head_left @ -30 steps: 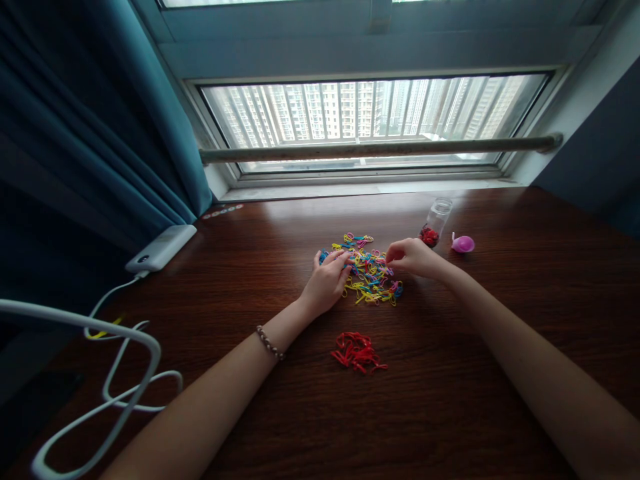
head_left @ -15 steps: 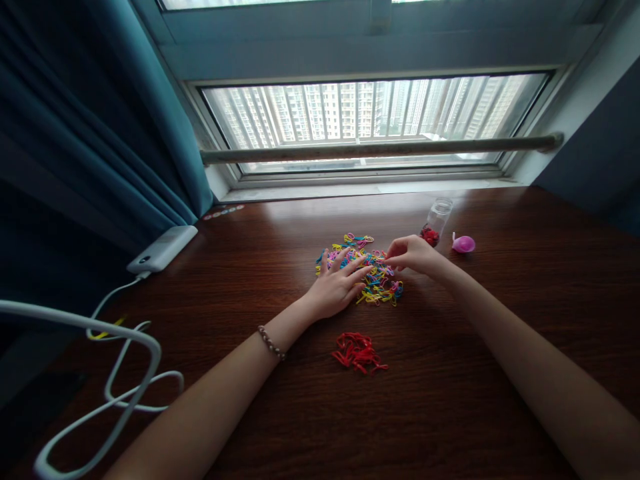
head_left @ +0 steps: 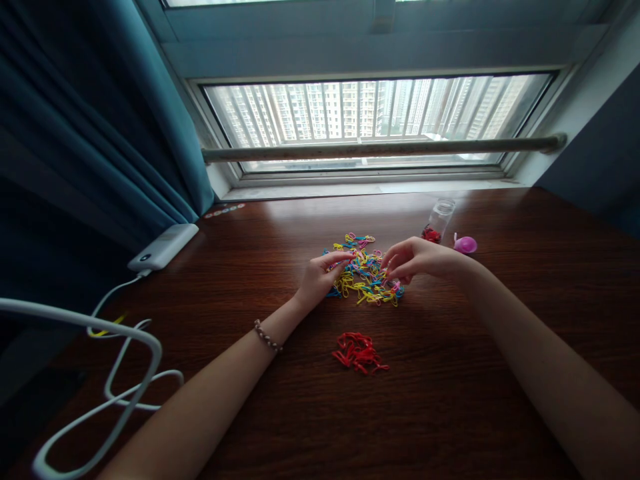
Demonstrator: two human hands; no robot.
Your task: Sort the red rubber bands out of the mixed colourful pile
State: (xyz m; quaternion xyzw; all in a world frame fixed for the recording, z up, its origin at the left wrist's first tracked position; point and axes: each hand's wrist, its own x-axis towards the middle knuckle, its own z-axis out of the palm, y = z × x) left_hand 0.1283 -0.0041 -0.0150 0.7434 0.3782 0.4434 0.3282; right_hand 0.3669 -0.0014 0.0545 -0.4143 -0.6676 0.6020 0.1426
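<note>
A loose pile of small loop-shaped pieces (head_left: 370,275) in yellow, blue and pink lies on the table; their exact kind is too small to tell. My left hand (head_left: 320,273) is at the pile's left side, thumb and fingertips drawn together over it, with a speck of pinkish red at the tips. On the right side my right hand (head_left: 413,259) bends down to the pile, its fingers curled and closing towards the thumb. What either hand pinches cannot be made out. Nearer to me lies a separate heap of red loop-shaped pieces (head_left: 359,353).
Behind my right hand a clear jar (head_left: 440,217) with red pieces in it leans or lies tilted. Beside it is a purple-pink rounded item (head_left: 465,245). A white power bank (head_left: 165,248) with a white cable (head_left: 143,337) lies left, beside the blue curtain (head_left: 165,133).
My left hand has drawn back to the left from lying spread over the pile, and its fingers have come together. My right hand has shifted slightly, its fingers now curling further down.
</note>
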